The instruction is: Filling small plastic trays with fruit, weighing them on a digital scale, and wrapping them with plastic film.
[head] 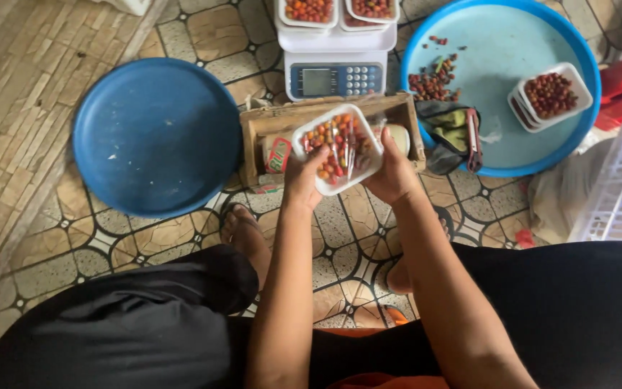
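White foam tray (337,148) of small red and orange fruits, covered in clear film, sits gripped between both hands: left hand (302,179) clasps its near-left edge, right hand (391,173) its right side. They hold it above a wooden box (268,124) on the tiled floor (30,108), near a digital scale (334,78), between two blue basins (156,137).

Fruit-packing floor: scale (334,61), fruit trays (550,94)

Both hands (304,176) (391,175) around a wrapped fruit tray (337,148)
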